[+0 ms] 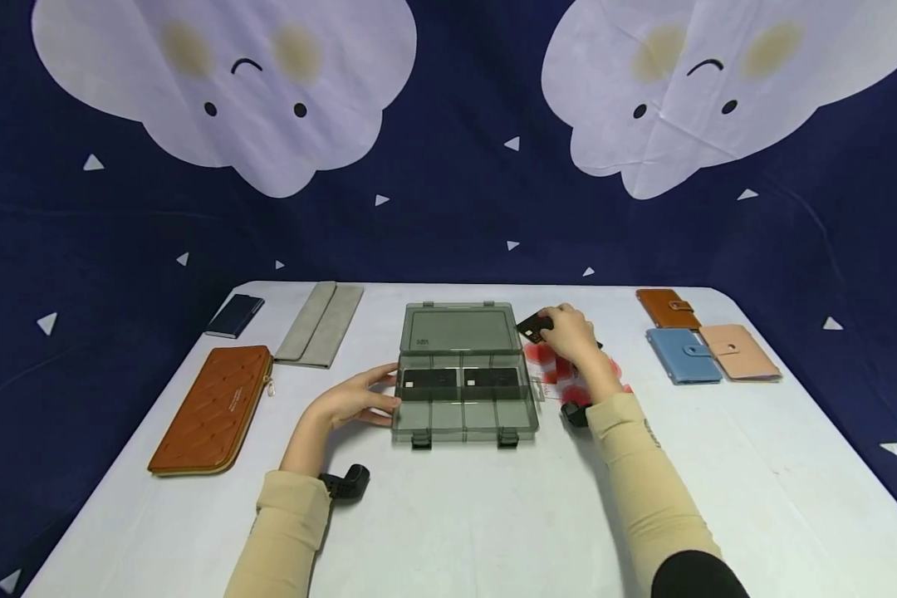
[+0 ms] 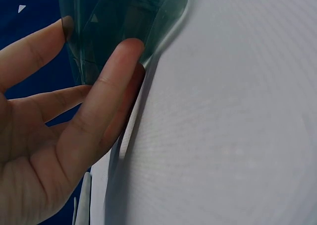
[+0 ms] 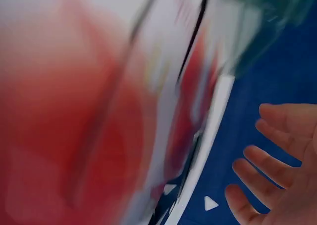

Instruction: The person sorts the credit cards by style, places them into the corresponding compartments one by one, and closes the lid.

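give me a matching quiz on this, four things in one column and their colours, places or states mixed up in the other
Things:
1. divided box
2. quilted wallet
3. blue wallet
4. left hand

Matches:
a. orange-brown
b. touching the box's side
c. lid open
d. on the table's right side

Pairs: 1-c, 2-a, 3-d, 4-b

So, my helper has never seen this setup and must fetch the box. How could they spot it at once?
Start at the white table and look to its middle. There the box lies open, the left hand touching its side. Only it shows grey-green, see-through walls and a grid of compartments.
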A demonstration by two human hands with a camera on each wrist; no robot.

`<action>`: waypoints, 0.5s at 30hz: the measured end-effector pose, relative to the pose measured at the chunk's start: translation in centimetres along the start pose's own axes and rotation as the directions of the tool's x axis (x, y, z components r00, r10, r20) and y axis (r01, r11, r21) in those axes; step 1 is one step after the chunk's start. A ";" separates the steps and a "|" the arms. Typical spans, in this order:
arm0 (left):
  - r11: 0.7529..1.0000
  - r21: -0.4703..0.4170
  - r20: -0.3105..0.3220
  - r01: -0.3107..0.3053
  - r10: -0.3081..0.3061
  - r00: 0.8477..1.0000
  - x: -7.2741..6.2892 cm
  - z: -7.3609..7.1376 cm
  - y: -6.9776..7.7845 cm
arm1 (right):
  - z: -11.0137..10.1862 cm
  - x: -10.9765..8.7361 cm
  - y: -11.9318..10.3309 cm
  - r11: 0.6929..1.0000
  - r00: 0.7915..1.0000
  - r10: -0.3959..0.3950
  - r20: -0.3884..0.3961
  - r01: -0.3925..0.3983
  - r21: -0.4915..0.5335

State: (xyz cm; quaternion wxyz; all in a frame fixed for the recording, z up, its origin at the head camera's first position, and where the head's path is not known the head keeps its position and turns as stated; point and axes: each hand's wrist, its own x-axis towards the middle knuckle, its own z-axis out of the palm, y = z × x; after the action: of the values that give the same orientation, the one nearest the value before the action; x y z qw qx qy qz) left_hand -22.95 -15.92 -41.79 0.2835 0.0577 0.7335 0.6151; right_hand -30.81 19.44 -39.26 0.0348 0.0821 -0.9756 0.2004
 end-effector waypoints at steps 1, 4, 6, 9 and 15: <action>1.000 -0.001 -0.003 0.004 -0.004 1.000 0.0 0.0 0.0 | 0.0 0.6 0.2 0.999 0.999 0.026 0.028 -0.025 -0.038; 1.000 0.001 0.002 0.005 -0.005 1.000 0.0 -0.1 0.0 | 0.0 2.0 0.5 0.990 0.989 0.089 0.119 -0.075 -0.120; 1.000 -0.001 0.002 0.006 -0.006 1.000 0.0 -0.1 0.1 | 0.1 2.7 0.6 0.985 0.976 0.130 0.175 -0.106 -0.139; 1.000 0.000 0.004 0.003 -0.003 1.000 -0.1 -0.1 0.1 | 0.1 3.1 0.6 0.979 0.949 0.186 0.254 -0.157 -0.128; 1.000 -0.002 0.002 0.000 0.000 1.000 -0.1 -0.1 0.2 | 0.3 3.1 0.8 0.972 0.921 0.230 0.315 -0.205 -0.112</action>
State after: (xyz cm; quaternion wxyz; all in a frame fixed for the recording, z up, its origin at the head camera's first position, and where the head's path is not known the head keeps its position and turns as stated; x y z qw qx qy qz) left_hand -22.94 -15.99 -41.51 0.2844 0.0582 0.7326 0.6157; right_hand -34.01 19.55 -39.52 -0.1462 0.0039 -0.9779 0.1493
